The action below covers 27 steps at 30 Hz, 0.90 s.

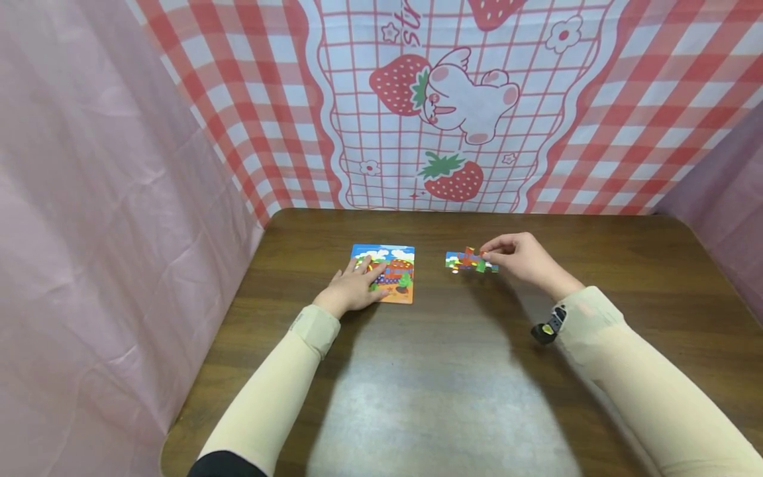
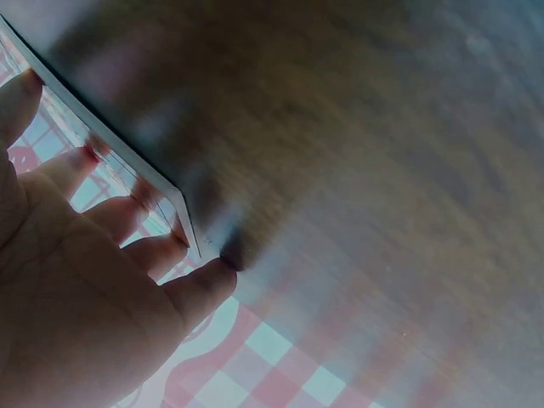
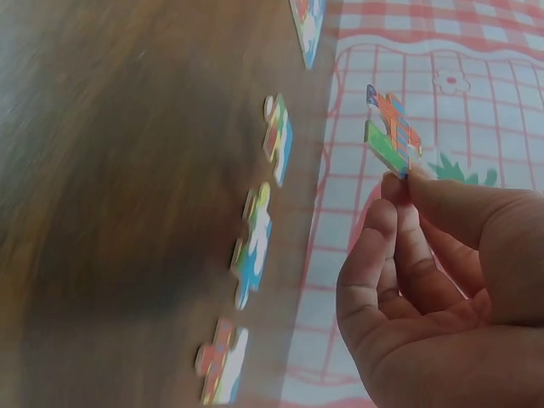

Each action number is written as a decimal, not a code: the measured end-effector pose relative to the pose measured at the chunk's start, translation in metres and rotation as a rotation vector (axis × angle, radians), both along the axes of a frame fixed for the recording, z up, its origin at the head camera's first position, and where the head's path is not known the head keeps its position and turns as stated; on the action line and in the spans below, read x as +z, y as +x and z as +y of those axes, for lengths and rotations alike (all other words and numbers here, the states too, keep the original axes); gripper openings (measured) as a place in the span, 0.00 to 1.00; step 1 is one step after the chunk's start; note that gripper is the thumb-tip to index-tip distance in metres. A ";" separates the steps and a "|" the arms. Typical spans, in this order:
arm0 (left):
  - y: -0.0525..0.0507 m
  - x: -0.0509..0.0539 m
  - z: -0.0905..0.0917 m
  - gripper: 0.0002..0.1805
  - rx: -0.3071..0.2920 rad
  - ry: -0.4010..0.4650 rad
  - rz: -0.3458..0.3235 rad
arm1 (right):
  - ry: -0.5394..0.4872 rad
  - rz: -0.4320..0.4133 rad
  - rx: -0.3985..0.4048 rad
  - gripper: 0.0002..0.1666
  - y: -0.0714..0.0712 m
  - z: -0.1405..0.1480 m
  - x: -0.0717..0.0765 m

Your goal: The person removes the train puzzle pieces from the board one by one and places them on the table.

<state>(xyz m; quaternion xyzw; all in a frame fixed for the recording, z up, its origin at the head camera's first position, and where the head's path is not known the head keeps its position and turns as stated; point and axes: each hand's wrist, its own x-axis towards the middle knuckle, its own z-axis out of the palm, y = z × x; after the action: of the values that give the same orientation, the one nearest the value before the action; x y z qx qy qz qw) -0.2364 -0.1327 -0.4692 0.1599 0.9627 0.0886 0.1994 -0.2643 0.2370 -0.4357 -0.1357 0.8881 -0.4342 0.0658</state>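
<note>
A colourful jigsaw puzzle board (image 1: pixel 396 290) lies flat on the table, with blue sky at its top and an orange strip at its bottom. My left hand (image 1: pixel 350 290) rests on its left part with fingers spread, hiding some of the picture. In the left wrist view, the fingertips (image 2: pixel 146 197) lie along the board's edge. To the right, my right hand (image 1: pixel 524 260) pinches a green and orange puzzle piece (image 3: pixel 393 136) between thumb and fingertips, raised off the table. Beneath it lie several loose pieces, among them a blue and white puzzle piece (image 3: pixel 255 242).
The brown wooden table (image 1: pixel 417 371) has rounded corners. Behind it hangs a red checked cloth (image 1: pixel 286 112) with strawberries. A pink curtain (image 1: pixel 119 199) hangs at the left, and another stands at the right. A dark wrist device (image 1: pixel 550 326) sits at the right cuff.
</note>
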 end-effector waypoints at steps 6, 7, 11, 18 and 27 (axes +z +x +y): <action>0.001 0.001 0.000 0.40 0.000 0.002 0.003 | -0.035 -0.044 -0.008 0.14 0.007 0.019 -0.001; 0.001 0.001 0.000 0.40 -0.001 0.001 0.003 | -0.029 -0.041 -0.007 0.14 0.008 0.022 -0.001; 0.001 0.001 0.000 0.40 -0.004 0.000 0.006 | -0.014 -0.048 -0.003 0.15 0.013 0.034 -0.002; 0.000 0.000 0.000 0.40 -0.010 0.001 0.011 | 0.049 -0.060 -0.024 0.16 0.019 0.055 -0.006; -0.001 -0.004 0.000 0.40 -0.006 -0.008 0.018 | 0.140 -0.035 -0.015 0.17 0.024 0.073 -0.013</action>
<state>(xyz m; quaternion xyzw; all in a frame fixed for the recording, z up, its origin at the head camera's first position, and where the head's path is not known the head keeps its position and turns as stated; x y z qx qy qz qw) -0.2377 -0.1324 -0.4732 0.1630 0.9643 0.0827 0.1914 -0.2406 0.3101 -0.4486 -0.1166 0.9160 -0.3738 0.0875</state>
